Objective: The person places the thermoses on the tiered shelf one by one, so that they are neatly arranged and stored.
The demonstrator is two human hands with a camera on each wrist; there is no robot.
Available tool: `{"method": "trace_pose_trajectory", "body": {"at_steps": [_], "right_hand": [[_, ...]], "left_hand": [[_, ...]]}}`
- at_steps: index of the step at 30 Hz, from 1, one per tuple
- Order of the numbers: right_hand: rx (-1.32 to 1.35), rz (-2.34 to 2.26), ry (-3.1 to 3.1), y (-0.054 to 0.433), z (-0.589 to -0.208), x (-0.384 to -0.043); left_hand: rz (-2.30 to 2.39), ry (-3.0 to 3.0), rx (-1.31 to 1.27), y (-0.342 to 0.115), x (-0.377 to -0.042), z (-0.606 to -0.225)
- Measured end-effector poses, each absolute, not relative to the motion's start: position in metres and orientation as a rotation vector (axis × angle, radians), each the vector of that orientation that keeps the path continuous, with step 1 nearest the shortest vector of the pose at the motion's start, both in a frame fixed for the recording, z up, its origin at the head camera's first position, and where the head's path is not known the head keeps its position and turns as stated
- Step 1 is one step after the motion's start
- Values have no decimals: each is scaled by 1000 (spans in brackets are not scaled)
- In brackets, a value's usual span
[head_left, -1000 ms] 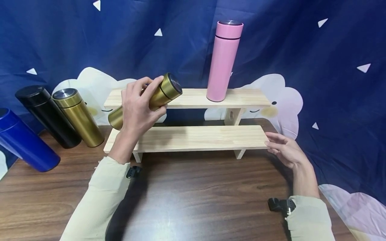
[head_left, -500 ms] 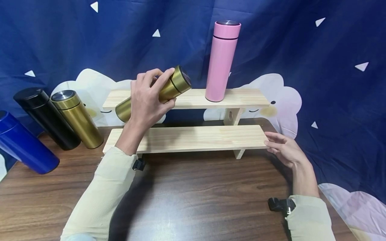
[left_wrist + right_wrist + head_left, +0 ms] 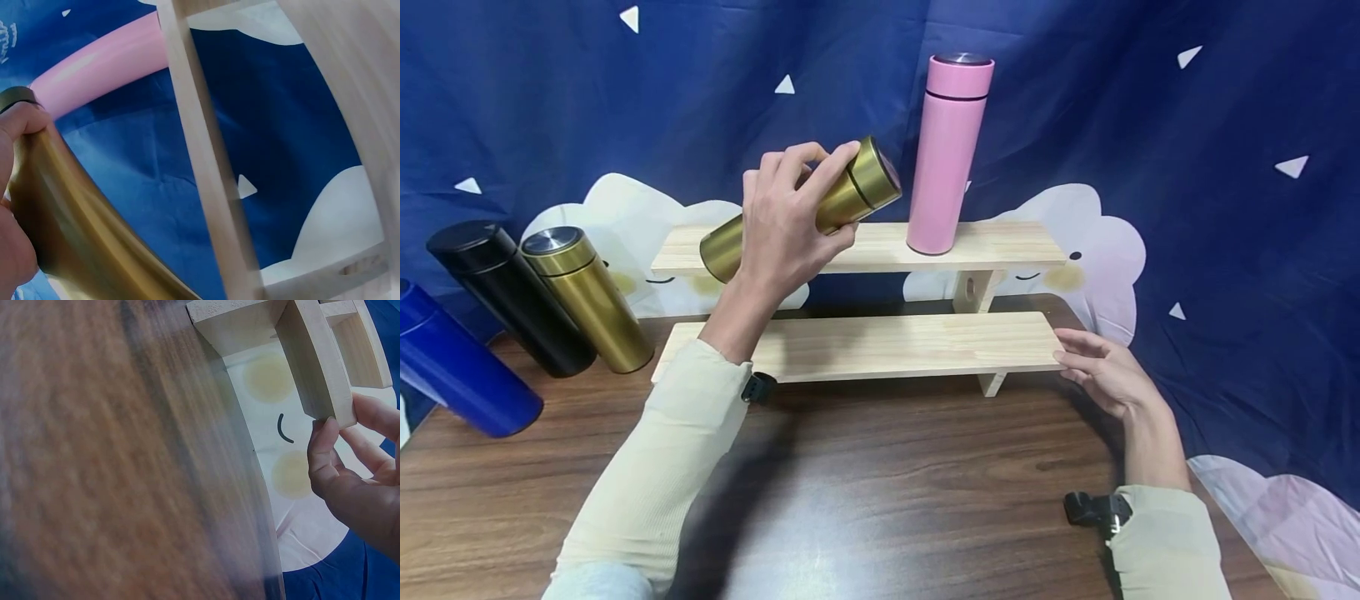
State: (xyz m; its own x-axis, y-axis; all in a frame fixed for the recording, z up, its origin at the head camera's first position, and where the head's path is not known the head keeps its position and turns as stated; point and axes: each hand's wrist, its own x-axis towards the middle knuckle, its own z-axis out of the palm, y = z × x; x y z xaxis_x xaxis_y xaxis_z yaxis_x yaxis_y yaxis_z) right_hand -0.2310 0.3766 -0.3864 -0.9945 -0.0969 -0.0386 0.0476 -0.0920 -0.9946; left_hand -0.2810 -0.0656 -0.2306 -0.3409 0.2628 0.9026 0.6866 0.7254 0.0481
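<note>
Your left hand [image 3: 790,221] is wrapped around a gold bottle [image 3: 838,208], which it holds tilted, with the cap [image 3: 877,173] raised toward the right. The head view sets this bottle across the upper shelf [image 3: 1007,243], but you cannot tell whether it is over the board or in front of it. Your right hand [image 3: 1108,375] pinches the right end of the lower shelf [image 3: 895,343] between thumb and fingers. Near the cap, a pink bottle [image 3: 951,154] stands upright on the upper shelf. Left of the shelves, on the wood-grain counter [image 3: 925,483], stand a second gold bottle [image 3: 597,310], a black bottle [image 3: 512,300] just beside it, and a blue bottle [image 3: 463,358] farthest left. A blue backdrop [image 3: 1067,100] with white clouds and triangles hangs behind.
</note>
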Motion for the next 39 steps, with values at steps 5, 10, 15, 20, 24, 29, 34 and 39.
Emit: {"method": "trace_pose_trajectory", "body": {"at_steps": [5,10,15,20,24,29,34,39], "right_hand": [[-48,-2247,2051,376,-386,-231],[-42,-2253,2046,376,-386,-231],[-38,-2258,2041,376,-386,-230],[-49,-2265,2036,376,-386,-230],[-60,-2266,2033,376,-386,-231],[-66,-2276,2031,376,-387,-232],[-67,-2284,2025,376,-387,-232],[-78,-2282,2019,377,-387,-231]], "left_hand": [[-534,-1921,-720,-60,-283,-224],[-605,-1931,-676,-53,-286,-217],[-687,-1917,-647,-46,-293,-212],[-728,-1917,-638,-41,-297,-209],[-809,-1943,-589,-38,-299,-204],[-941,-1966,-502,-33,-301,-197],[-1063,-1977,-448,-29,-303,-191],[-1146,-1958,-454,-28,-305,-188]]}}
